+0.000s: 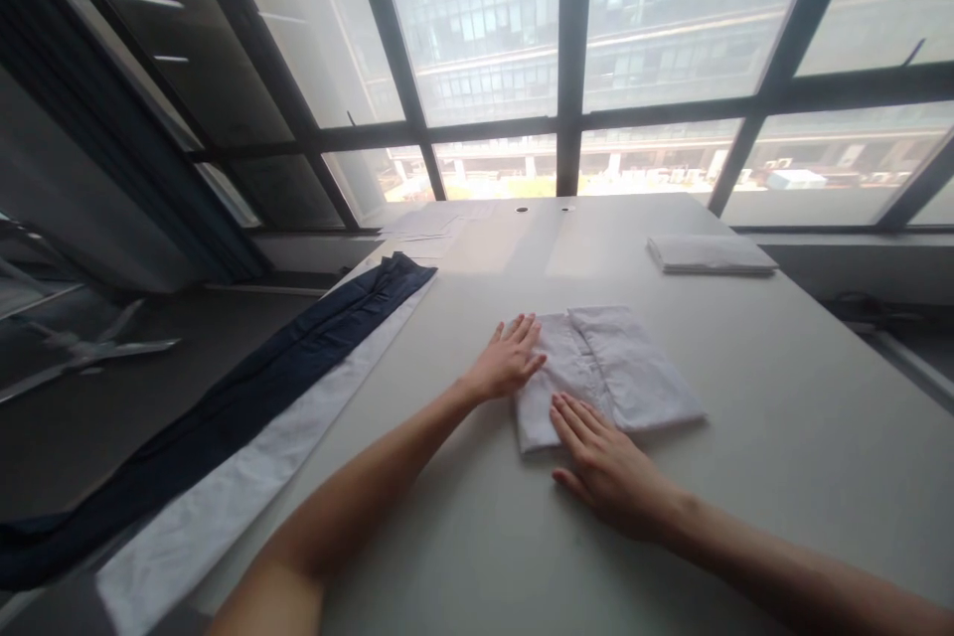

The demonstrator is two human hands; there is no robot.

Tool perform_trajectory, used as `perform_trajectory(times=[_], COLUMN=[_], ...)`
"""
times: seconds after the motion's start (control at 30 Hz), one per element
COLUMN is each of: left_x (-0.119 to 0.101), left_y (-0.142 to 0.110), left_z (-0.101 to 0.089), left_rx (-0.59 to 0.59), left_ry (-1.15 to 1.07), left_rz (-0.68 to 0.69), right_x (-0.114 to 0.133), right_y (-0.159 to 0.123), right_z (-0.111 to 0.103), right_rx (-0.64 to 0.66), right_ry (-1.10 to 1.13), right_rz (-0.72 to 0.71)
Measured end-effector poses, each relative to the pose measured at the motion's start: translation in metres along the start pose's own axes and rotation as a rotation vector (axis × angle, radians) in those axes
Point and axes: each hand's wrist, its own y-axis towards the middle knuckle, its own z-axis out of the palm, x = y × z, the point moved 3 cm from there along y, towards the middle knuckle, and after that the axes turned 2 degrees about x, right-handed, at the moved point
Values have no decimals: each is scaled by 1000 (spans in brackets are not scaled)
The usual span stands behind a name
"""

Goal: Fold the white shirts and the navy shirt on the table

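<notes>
A white folded garment (641, 368) lies flat on the white table, with a seam or edge running down its middle and some wrinkles. My left hand (509, 360) rests on its left edge, fingers stretched out and pointing away from me. On the near side, my right hand (607, 462) lies with its fingertips on the cloth and its thumb apart over the tabletop. Both hands are flat and grip nothing. The garment's exact kind cannot be told from its folded shape.
Dark blue cloth (298, 358) and white cloth (260, 447) lie lengthwise along the table's left edge. Another folded white cloth (712, 254) sits at the far right of the table (805, 477). Paper sheets (428, 229) lie at the far left, before large windows.
</notes>
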Motion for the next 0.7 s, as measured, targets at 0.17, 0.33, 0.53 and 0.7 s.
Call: perform_trajectory(times=[0.17,0.33,0.53,0.7], left_x=[18,-2,-49,-48], left_y=[34,32,34,32], left_z=[13,9,22,32], left_rx=[23,-57,-88,-57], left_ry=[-5,17,-15,-12], left_rz=[-121,-154,-40,-58], right_x=[0,1,19,0], right_y=[1,4,-1,1], right_z=[-3,-4,-17,-56], right_rx=[51,53,-67,-287], right_ry=[8,6,-24,126], right_rz=[21,25,-65,24])
